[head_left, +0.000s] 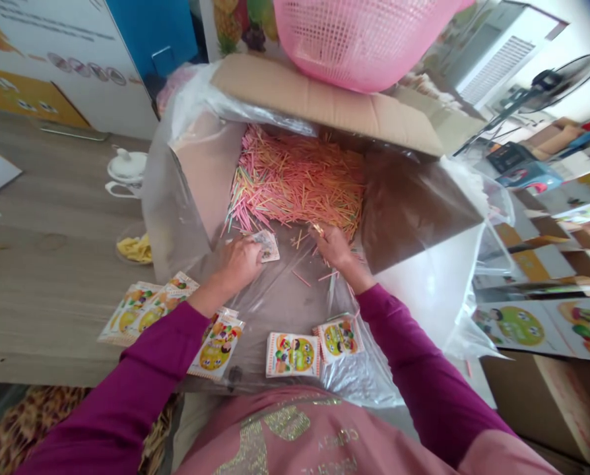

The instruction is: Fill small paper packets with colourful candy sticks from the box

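Lettering on the pink shirt (337, 439) and paper packets (292, 355) cannot be read.

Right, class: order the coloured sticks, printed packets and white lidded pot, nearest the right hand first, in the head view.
1. Coloured sticks, boxed, by the right hand.
2. Printed packets, on the plastic below it.
3. White lidded pot, on the table, far left.

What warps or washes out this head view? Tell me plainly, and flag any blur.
In the head view, wide-angle distortion bends the cardboard box flap and the electric fan near the edges; glare whitens the plastic liner beside the right hand; the top-right corner falls dark; the coloured sticks turn slightly soft, hard to separate individually.
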A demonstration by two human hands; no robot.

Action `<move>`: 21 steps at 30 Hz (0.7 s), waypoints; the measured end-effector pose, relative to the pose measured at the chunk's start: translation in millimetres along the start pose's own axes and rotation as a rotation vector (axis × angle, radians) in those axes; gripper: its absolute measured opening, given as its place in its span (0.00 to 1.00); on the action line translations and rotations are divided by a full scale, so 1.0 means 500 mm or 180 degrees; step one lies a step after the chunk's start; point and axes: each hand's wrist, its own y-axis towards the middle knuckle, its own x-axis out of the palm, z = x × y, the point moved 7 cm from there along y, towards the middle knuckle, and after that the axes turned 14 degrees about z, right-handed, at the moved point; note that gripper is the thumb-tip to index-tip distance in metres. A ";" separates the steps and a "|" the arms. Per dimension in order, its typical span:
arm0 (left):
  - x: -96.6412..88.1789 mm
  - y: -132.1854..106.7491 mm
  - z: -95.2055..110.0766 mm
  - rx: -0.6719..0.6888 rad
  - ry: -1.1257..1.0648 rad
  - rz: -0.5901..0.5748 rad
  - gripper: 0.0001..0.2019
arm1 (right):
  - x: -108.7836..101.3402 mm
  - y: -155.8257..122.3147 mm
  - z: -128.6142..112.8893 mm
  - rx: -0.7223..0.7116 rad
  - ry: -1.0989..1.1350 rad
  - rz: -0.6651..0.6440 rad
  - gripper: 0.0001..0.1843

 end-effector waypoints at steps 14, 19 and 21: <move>-0.006 -0.023 -0.024 0.0328 -0.0423 -0.0143 0.11 | 0.108 -0.023 -0.071 -0.1379 -0.1986 -0.1664 0.20; -0.008 -0.023 -0.031 0.0176 -0.0347 -0.0111 0.12 | 0.100 -0.024 -0.060 -0.1252 -0.1880 -0.1308 0.23; -0.009 -0.024 -0.026 0.0189 -0.0345 -0.0105 0.12 | 0.081 -0.014 -0.042 -0.0960 -0.1523 -0.1101 0.20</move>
